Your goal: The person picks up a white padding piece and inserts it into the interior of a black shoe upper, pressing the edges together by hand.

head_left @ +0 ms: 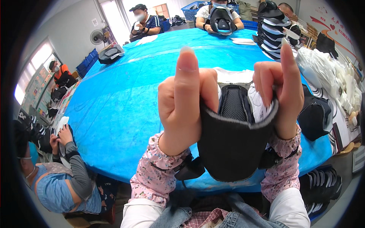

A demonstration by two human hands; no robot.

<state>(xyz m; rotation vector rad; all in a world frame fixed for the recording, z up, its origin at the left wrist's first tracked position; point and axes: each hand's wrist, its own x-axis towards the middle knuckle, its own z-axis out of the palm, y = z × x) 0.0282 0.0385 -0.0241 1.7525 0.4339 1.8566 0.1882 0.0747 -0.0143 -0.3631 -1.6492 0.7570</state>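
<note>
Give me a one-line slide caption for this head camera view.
Both hands, left hand and right hand, grip a black padded piece above a blue-covered table, index fingers raised.

The room is bright with even daylight from the tall white-glowing windows (114, 15) at upper left, which are blown out. The glossy blue plastic-covered table (125, 95) shows soft sheen and only faint shadows. Fisheye distortion bends the edges, a black vignette rings the frame, and the near hands look slightly soft.
</note>
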